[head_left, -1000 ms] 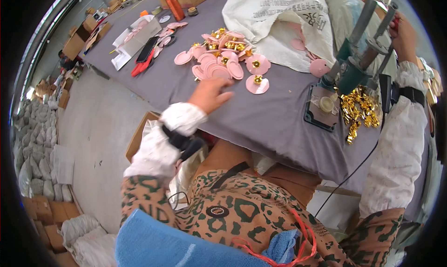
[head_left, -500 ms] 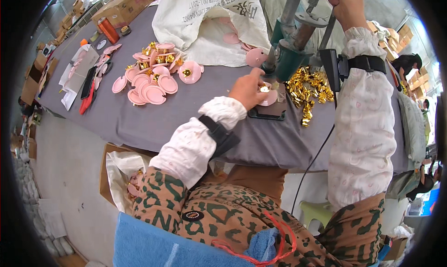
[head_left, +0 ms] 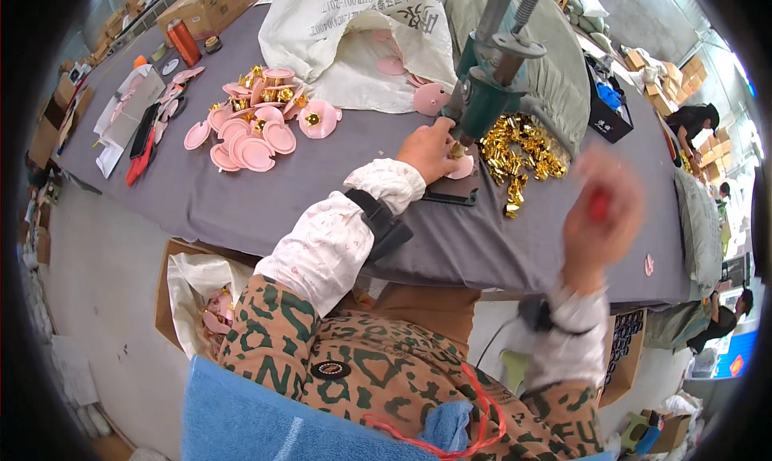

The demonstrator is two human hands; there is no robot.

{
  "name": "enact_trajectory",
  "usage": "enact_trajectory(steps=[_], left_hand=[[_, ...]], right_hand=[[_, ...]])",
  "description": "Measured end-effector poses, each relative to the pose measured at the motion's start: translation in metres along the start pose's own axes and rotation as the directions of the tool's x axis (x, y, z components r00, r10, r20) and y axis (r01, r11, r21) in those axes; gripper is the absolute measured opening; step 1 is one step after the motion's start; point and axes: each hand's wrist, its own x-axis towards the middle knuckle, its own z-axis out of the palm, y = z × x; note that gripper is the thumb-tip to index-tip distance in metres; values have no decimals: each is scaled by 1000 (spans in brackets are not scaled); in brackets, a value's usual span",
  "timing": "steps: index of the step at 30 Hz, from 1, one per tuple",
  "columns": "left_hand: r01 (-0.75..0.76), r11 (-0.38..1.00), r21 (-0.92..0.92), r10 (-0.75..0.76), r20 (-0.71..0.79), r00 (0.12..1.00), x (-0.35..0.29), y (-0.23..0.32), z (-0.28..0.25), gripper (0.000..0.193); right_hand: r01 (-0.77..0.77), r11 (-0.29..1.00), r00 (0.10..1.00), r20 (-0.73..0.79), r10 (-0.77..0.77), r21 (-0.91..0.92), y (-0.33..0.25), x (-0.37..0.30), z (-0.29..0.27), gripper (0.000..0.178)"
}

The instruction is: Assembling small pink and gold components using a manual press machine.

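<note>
My left hand [head_left: 428, 151] pinches a pink plastic disc [head_left: 461, 169] on the small black base plate [head_left: 452, 197] of a green hand press [head_left: 485, 99]. The ram has come down onto a gold piece [head_left: 457, 149] at the disc. Part of the disc is covered by my fingers. My right hand [head_left: 599, 228], smeared by motion, grips the red knob [head_left: 600, 205] of the press lever low on the right. Shiny gold metal clips [head_left: 515, 151] lie heaped just right of the press.
Left of the press lies a pile of pink discs [head_left: 257, 139], some with gold clips. Behind stands a white woven sack [head_left: 322, 67] with discs spilling out. A black box [head_left: 611, 107] stands back right, an orange can [head_left: 184, 43] back left. An open carton [head_left: 166, 300] sits below the table.
My right hand has swung the press lever down and toward me from high at the back. The ram is lower now. My left hand stays at the disc.
</note>
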Motion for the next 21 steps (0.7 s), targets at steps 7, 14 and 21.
enact_trajectory(steps=[7, 14, 21], left_hand=[[-1, 999, 42, 0, 38, 999, 6, 2, 5, 54], [-3, 998, -57, 1, -39, 999, 1, 1, 2, 54], [-29, 982, 185, 16, 74, 997, -53, -58, -113, 48]], right_hand=[[-38, 979, 913, 391, 115, -200, -5, -11, -19, 35], [-487, 853, 871, 27, 491, 189, 70, 202, 36, 28], [-579, 803, 807, -37, 589, 142, 119, 221, 49, 28]])
